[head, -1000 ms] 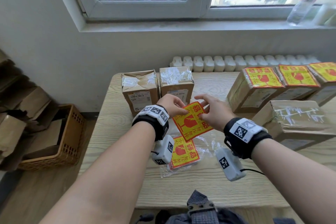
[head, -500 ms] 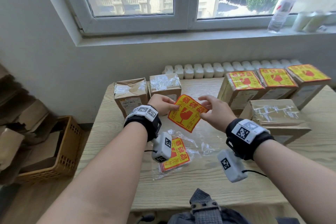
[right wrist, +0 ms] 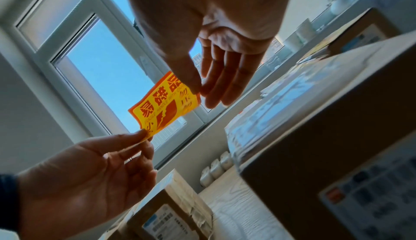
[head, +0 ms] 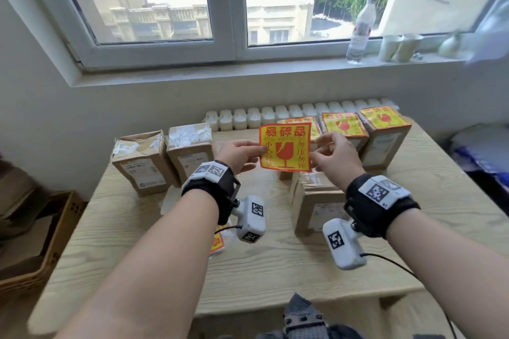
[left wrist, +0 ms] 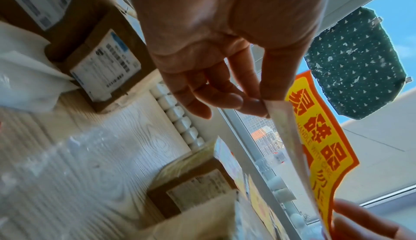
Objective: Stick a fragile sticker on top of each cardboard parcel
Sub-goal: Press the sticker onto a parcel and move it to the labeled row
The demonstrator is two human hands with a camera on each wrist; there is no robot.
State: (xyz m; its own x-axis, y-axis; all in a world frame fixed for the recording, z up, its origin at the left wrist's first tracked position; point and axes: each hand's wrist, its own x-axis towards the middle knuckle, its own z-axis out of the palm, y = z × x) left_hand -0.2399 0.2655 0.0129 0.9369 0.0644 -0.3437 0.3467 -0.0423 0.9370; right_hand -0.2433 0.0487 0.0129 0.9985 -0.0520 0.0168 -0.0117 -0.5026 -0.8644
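Note:
A yellow and red fragile sticker (head: 286, 147) is held upright in the air above the table, between both hands. My left hand (head: 242, 152) pinches its left edge and my right hand (head: 332, 155) pinches its right edge. In the left wrist view, my left fingertips (left wrist: 252, 104) clamp the sticker (left wrist: 319, 147) and its pale backing. The right wrist view shows the sticker (right wrist: 165, 105) stretched between the two pinches. A plain parcel (head: 316, 201) stands right below. Two plain parcels (head: 143, 162) (head: 190, 148) stand at the left, and stickered parcels (head: 382, 129) at the back right.
A bag of spare stickers (head: 217, 242) lies on the wooden table (head: 275, 270), mostly hidden by my left wrist camera. A wicker basket (head: 41, 242) sits on the floor at the left. A bottle (head: 359, 30) and cups stand on the windowsill.
Both hands have lifted the sticker higher and turned it upright, moving it right over the plain parcel. The head view has tilted up toward the window.

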